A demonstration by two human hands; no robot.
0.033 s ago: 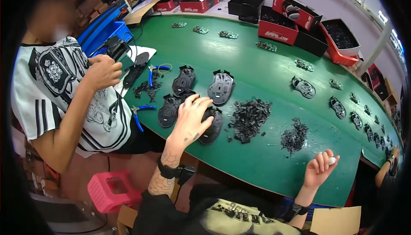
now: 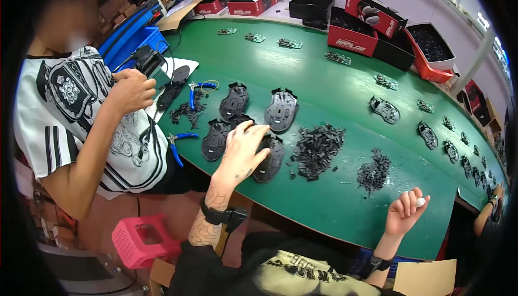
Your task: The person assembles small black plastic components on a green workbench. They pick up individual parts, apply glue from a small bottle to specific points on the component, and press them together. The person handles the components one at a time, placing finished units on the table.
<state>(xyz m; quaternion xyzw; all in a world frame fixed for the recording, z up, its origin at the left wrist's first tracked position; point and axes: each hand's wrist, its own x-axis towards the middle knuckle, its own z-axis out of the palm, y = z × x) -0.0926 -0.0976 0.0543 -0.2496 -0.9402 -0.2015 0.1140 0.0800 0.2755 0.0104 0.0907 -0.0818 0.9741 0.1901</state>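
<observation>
My left hand (image 2: 244, 150) reaches over a group of black computer-mouse shells, its fingers apart and bent downward. It partly covers a mouse shell (image 2: 271, 161) beneath it; whether the fingertips touch the shells cannot be made out. Further shells lie around it: one (image 2: 215, 139) to its left, one (image 2: 234, 101) behind, and a greyer one (image 2: 281, 111) behind to the right. My right hand (image 2: 406, 210) is held over the table's front edge with curled fingers. Something small and white (image 2: 420, 202) shows at its thumb tip; I cannot tell what it is.
Piles of small black pieces (image 2: 317, 150) and finer black bits (image 2: 373, 172) lie on the green table (image 2: 324, 210). Blue-handled cutters (image 2: 174, 148) lie left. Circuit boards (image 2: 290, 43) and mouse parts (image 2: 384, 110) line the far side. A co-worker (image 2: 102, 118) sits left.
</observation>
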